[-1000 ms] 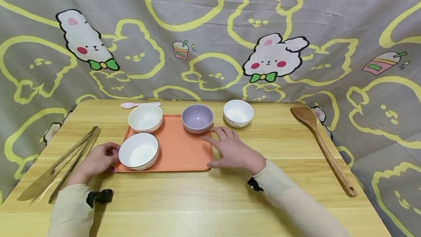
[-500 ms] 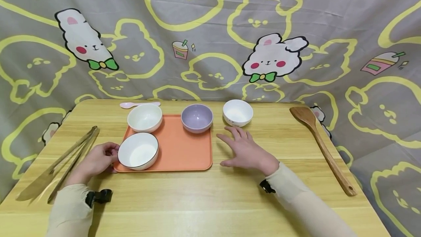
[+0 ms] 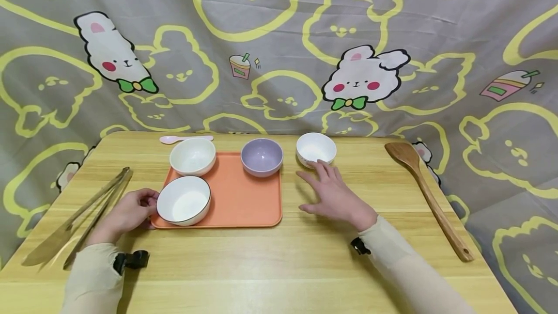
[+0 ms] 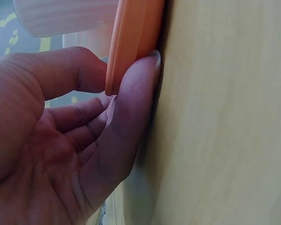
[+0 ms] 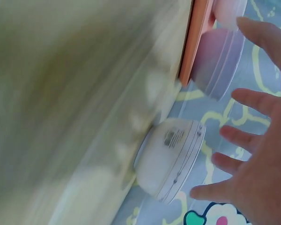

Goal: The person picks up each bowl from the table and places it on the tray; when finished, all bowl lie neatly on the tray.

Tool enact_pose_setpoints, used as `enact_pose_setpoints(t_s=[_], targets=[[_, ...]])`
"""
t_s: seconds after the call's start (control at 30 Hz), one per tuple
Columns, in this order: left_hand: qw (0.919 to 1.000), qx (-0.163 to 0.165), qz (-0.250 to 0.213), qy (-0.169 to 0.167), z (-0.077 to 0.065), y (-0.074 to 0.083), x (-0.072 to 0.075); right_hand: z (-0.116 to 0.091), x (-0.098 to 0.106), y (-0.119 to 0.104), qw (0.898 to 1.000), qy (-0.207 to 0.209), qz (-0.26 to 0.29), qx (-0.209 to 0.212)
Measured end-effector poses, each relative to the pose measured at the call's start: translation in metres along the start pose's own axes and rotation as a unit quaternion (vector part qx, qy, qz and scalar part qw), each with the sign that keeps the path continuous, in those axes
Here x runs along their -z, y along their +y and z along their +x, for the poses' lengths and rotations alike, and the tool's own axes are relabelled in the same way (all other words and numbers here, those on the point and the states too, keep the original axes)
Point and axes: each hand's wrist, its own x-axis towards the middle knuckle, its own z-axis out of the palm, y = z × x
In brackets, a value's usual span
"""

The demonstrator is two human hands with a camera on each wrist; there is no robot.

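Observation:
At its left edge, my left hand (image 3: 132,210) pinches the orange tray (image 3: 244,202). The left wrist view shows the thumb against the tray's underside (image 4: 138,33) and a bent index finger at its rim. On the tray stand a white bowl with a dark rim (image 3: 183,200), a cream bowl (image 3: 193,156) and a purple bowl (image 3: 261,157). My right hand (image 3: 333,195) holds nothing, fingers spread. Its fingertips overlap the near side of a small white bowl (image 3: 316,150) in the head view; the right wrist view shows a gap between them and that patterned bowl (image 5: 168,157).
Tongs (image 3: 80,217) lie on the wooden table (image 3: 279,265) left of the left hand. A wooden spatula (image 3: 425,193) lies at the right. Behind the cream bowl is a pink spoon (image 3: 185,139). A patterned curtain (image 3: 279,52) hangs along the table's back edge.
My right hand has moved from the tray's right edge, near the purple bowl, rightward and away to the small white bowl. The left hand and the tray have stayed in place.

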Motion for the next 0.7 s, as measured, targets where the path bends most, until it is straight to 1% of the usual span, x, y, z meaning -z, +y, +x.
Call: enact_pose_setpoints(t_s=[0.07, 0.17, 0.27, 0.37, 0.53, 0.7], targets=[[1.0000, 0.000, -0.001, -0.001, 0.000, 0.000, 0.001, 0.003, 0.001, 0.004, 1.000, 0.017, -0.012, 0.001], [1.0000, 0.002, -0.001, 0.000, 0.000, 0.000, 0.001, 0.007, 0.004, 0.010, 0.999, 0.023, -0.014, -0.016], [1.0000, 0.002, -0.001, -0.001, 0.001, 0.000, 0.000, 0.013, 0.007, 0.015, 0.999, 0.023, -0.009, -0.040], [1.0000, 0.000, -0.001, 0.000, 0.001, -0.001, 0.000, 0.018, 0.008, 0.019, 0.998, 0.024, -0.012, -0.055], [1.0000, 0.001, -0.003, -0.001, 0.000, -0.001, -0.001, 0.026, 0.006, 0.025, 0.998, 0.024, -0.024, -0.062], [1.0000, 0.003, -0.004, -0.001, 0.000, -0.001, -0.001, 0.034, 0.003, 0.027, 0.997, 0.011, -0.019, -0.074]])
